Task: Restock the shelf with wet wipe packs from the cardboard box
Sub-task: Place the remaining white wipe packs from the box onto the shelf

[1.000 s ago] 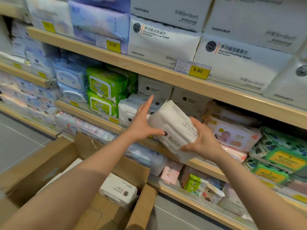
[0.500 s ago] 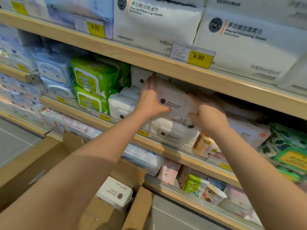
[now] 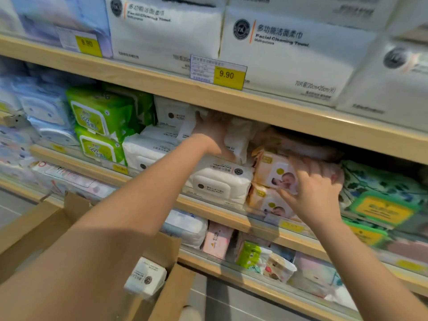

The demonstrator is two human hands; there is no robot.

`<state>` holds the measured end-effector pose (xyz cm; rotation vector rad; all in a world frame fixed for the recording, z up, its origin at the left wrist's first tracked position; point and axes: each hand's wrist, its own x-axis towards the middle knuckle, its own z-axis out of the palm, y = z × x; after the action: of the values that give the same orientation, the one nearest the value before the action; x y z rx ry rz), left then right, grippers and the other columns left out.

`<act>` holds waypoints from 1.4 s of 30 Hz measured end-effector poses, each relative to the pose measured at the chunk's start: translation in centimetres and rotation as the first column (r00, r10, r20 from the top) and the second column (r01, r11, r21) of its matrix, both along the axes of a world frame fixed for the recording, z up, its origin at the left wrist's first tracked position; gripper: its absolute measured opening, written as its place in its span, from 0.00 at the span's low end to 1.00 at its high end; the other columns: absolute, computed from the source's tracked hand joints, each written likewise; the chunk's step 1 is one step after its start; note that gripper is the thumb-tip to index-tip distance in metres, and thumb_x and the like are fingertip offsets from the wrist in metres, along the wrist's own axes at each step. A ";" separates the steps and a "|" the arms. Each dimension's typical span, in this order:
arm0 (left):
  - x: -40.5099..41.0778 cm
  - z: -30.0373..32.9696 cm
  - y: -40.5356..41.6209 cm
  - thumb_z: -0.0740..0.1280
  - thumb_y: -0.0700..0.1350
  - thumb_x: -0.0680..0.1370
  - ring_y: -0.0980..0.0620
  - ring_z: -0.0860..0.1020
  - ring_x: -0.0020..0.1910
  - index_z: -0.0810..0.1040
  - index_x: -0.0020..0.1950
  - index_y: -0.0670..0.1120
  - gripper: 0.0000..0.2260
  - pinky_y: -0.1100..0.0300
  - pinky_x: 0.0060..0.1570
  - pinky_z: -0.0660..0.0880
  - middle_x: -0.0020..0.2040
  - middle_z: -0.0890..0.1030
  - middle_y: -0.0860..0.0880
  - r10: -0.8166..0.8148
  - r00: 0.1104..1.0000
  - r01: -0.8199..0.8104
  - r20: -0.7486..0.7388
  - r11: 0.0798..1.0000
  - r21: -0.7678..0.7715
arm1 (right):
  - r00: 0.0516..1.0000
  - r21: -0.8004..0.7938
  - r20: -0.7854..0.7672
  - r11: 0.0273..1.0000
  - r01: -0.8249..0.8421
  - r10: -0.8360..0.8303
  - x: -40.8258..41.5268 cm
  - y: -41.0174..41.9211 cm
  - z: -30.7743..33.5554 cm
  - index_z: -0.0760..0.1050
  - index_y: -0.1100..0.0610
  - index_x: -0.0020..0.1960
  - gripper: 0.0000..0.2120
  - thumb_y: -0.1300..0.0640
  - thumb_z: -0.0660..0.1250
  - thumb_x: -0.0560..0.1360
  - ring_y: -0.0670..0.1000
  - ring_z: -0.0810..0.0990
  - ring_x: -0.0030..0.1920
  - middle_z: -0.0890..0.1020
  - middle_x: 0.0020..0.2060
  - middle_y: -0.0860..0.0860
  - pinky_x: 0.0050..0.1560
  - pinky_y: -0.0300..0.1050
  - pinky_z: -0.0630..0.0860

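White wet wipe pack (image 3: 236,137) sits tilted, deep in the middle shelf (image 3: 208,206), on top of another white pack (image 3: 217,181) with a rounded flip lid and dark round logo, lying flat at the shelf's front edge. More white packs (image 3: 148,151) stacked just left. Cardboard box (image 3: 162,295) at lower left, flaps open, one white pack (image 3: 144,278) with dark logo showing inside.

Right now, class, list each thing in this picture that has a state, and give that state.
Left hand: presses white pack into shelf.
Right hand: fingers spread on baby-print packs.
Cardboard box: flaps open, one pack visible inside.
Front white pack: lying flat, lid closed.
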<state>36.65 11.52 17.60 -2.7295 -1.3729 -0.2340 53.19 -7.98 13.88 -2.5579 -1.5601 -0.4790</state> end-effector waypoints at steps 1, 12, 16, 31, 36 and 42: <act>-0.2 0.4 0.5 0.73 0.66 0.63 0.44 0.50 0.76 0.49 0.77 0.51 0.51 0.33 0.70 0.47 0.78 0.52 0.48 -0.026 1.000 0.026 -0.004 0.998 -0.055 | 1.000 0.010 0.002 1.000 -0.004 0.004 -0.2 0.1 0.2 0.71 0.56 0.49 0.20 0.38 0.63 0.73 0.59 0.76 0.49 0.78 0.44 0.56 0.51 0.53 0.67; -4.7 -6.1 1.0 0.63 0.56 0.77 0.42 0.47 0.76 0.50 0.78 0.48 0.34 0.43 0.73 0.49 0.78 0.48 0.41 0.187 0.775 -0.095 0.603 0.979 -0.182 | 0.851 0.265 -0.347 0.911 -0.315 0.395 -6.6 4.3 0.6 0.67 0.61 0.66 0.19 0.52 0.60 0.79 0.59 0.72 0.56 0.75 0.53 0.59 0.52 0.50 0.68; -5.5 -4.5 3.2 0.70 0.50 0.75 0.44 0.55 0.75 0.47 0.77 0.43 0.41 0.53 0.71 0.57 0.77 0.56 0.43 0.431 0.577 -0.045 0.694 0.865 -0.500 | 0.753 0.224 -0.605 0.963 -0.149 0.257 -7.8 9.1 1.6 0.66 0.63 0.67 0.21 0.50 0.57 0.80 0.61 0.74 0.58 0.76 0.50 0.61 0.46 0.46 0.66; -3.7 -6.6 5.5 0.78 0.43 0.64 0.43 0.73 0.62 0.68 0.65 0.40 0.33 0.54 0.58 0.72 0.63 0.74 0.41 0.236 0.616 0.043 0.752 0.942 -0.332 | 0.580 0.188 -0.809 0.976 0.107 0.092 -8.5 11.2 -0.1 0.73 0.64 0.58 0.16 0.56 0.54 0.79 0.59 0.72 0.51 0.76 0.53 0.62 0.49 0.45 0.65; -2.1 -6.8 6.1 0.76 0.43 0.67 0.43 0.72 0.62 0.67 0.65 0.39 0.31 0.57 0.55 0.69 0.63 0.74 0.40 0.186 0.686 0.031 0.703 0.959 -0.283 | 0.660 0.223 -0.737 0.974 0.034 0.145 -8.6 11.4 -1.3 0.68 0.66 0.62 0.15 0.60 0.55 0.78 0.54 0.67 0.44 0.75 0.49 0.60 0.38 0.42 0.58; -1.9 -6.7 5.9 0.75 0.44 0.68 0.42 0.72 0.63 0.67 0.65 0.39 0.30 0.57 0.56 0.69 0.64 0.74 0.40 0.199 0.718 0.016 0.667 0.953 -0.302 | 0.612 0.192 -0.783 0.979 0.072 0.109 -8.1 11.3 -1.6 0.68 0.67 0.57 0.15 0.56 0.56 0.77 0.57 0.72 0.45 0.76 0.48 0.61 0.43 0.42 0.63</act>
<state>34.76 17.44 10.87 -2.9140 -1.8159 -1.2651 45.05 3.27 12.24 -2.0841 -1.0994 0.4585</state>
